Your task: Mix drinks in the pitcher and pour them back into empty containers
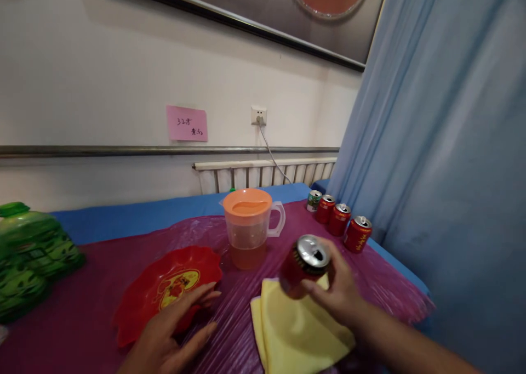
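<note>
My right hand (339, 286) is closed around a dark red drink can (302, 270) with an opened top, tilted a little and held above a folded yellow cloth (302, 330). My left hand (176, 322) has its fingers apart and holds nothing; it hovers over the near edge of a red leaf-shaped plastic tray (139, 289) with a yellow printed picture. Behind the can stands a clear plastic pitcher (246, 234) with an orange lid, partly filled with a pale liquid.
Several cans, among them a red can (358, 234) and a green-and-white can (314, 200), stand in a row at the right. Green bottles (36, 253) sit at the far left. Purple plastic sheeting (94, 270) covers the table, and a blue curtain (444, 143) hangs on the right.
</note>
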Demonstrator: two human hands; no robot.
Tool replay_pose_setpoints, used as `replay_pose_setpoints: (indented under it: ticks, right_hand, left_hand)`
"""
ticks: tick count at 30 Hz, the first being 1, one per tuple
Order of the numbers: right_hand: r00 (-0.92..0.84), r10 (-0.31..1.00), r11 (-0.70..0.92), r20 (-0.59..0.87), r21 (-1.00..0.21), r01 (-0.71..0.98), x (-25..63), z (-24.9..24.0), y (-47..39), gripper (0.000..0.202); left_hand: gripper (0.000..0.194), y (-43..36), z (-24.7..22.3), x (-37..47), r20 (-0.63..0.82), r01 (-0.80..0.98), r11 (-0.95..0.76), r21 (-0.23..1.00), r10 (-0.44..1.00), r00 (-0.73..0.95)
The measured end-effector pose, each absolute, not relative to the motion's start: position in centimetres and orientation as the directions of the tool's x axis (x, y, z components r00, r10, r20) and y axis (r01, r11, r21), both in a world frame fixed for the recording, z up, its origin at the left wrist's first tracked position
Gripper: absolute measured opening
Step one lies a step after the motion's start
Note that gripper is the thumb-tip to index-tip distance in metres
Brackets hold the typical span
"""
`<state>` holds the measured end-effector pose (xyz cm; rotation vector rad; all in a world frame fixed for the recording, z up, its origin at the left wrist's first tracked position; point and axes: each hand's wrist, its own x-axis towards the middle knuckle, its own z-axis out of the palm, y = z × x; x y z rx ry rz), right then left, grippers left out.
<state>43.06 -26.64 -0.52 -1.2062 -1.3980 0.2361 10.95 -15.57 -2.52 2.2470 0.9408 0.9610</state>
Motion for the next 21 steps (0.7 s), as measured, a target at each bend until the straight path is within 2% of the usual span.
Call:
replay_pose_setpoints:
  ticks: [2,5,7,9,18,21]
  right_hand:
    - [0.44,0.704,0.275,0.558,-0.785,0.555,47.2,-1.6,-28.3,0.059]
    - [0.702,0.549,-0.001,0.454,-0.839,0.544,53.4,-4.0,-30.3,0.064]
    - [0.802,0.446,-0.203,0.398,-0.827,0.524,56.9,-5.5,-31.3,0.069]
    - [0.843,0.396,-0.31,0.365,-0.81,0.497,59.5,-6.8,-32.1,0.071]
    - [0.861,0.368,-0.38,0.351,-0.789,0.483,62.2,-8.2,-31.9,0.082]
    - [0.817,0.353,-0.345,0.456,-0.749,0.566,60.9,-8.3,-33.0,0.088]
  left_hand:
    - [0.052,-15.3,-2.3,10.9,0.398,0.39,-0.647,0.656,0.735,0.549]
    - [0.048,-14.8,-2.4,10.9,0.398,0.381,-0.675,0.632,0.704,0.589]
    - [0.045,-14.5,-2.6,10.8,0.411,0.382,-0.676,0.63,0.708,0.574]
    - [0.044,-14.2,-2.7,10.7,0.417,0.386,-0.666,0.638,0.72,0.555]
    - [0.041,-13.4,-3.1,10.3,0.422,0.38,-0.676,0.631,0.71,0.564]
    - [0.039,-13.9,-2.9,10.6,0.434,0.377,-0.682,0.627,0.707,0.558]
